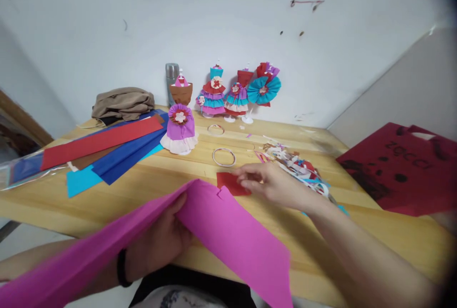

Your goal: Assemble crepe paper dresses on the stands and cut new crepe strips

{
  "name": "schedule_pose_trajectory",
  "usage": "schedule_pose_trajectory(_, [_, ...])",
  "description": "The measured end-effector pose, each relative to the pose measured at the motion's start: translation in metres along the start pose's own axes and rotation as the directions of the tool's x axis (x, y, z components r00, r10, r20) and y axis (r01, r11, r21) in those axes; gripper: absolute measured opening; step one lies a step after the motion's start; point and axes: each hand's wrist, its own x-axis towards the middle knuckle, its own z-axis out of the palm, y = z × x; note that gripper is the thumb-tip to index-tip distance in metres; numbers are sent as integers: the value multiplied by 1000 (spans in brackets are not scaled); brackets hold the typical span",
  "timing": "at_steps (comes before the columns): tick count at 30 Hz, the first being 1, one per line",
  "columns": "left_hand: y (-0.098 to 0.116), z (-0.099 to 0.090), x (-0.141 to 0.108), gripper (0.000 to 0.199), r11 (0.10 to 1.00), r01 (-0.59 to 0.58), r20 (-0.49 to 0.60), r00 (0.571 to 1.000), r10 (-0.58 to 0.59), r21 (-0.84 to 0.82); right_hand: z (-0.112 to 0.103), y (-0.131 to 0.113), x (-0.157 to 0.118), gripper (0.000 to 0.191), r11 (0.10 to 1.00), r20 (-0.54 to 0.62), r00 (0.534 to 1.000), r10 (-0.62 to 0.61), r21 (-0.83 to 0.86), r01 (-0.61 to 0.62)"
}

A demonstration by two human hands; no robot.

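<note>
A long magenta strip of crepe paper [237, 239] is draped over my left hand [160, 236], which grips it near its middle. One end hangs down on the right; the other runs off at the lower left. A small notch shows at the strip's upper edge. Over the table my right hand [266, 182] has its fingers loosely bent, with thumb and index finger apart. Its fingertips overlap the right side of a small red piece of paper [228, 183] on the wood; whether they touch it is unclear.
Several paper-dressed dress forms [180, 124] stand at the back by a steel flask [172, 72]. Crepe sheets [103, 139] and a brown cloth [123, 102] lie left. Two rings [224, 165] rest mid-table. Paper scraps [300, 167] are heaped right, before a red bag [403, 170].
</note>
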Motion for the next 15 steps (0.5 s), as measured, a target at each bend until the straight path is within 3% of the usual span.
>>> schedule_pose_trajectory(3, [-1,1,3,44,991,55,-64,996,-64,-125,-11,-3,42,18,997,-137,989,-49,46,56])
schedule_pose_trajectory(5, [0,2,5,41,981,77,-83,992,-93,-179,-28,-12,73,20,988,-281,957,-70,115,106])
schedule_pose_trajectory(7, [0,3,7,40,981,55,-72,995,-69,-187,-50,-30,102,24,969,-405,909,-100,167,181])
schedule_pose_trajectory(10, [0,4,14,42,972,12,11,1000,-9,-235,-81,-67,142,29,943,-540,805,-248,56,328])
schedule_pose_trajectory(13, [-2,-2,21,44,953,-7,74,997,31,-303,-96,-100,175,32,916,-534,757,-376,-90,391])
schedule_pose_trajectory(15, [-4,-8,26,45,943,-17,59,997,39,-333,-95,-115,193,32,908,-465,780,-419,-189,375])
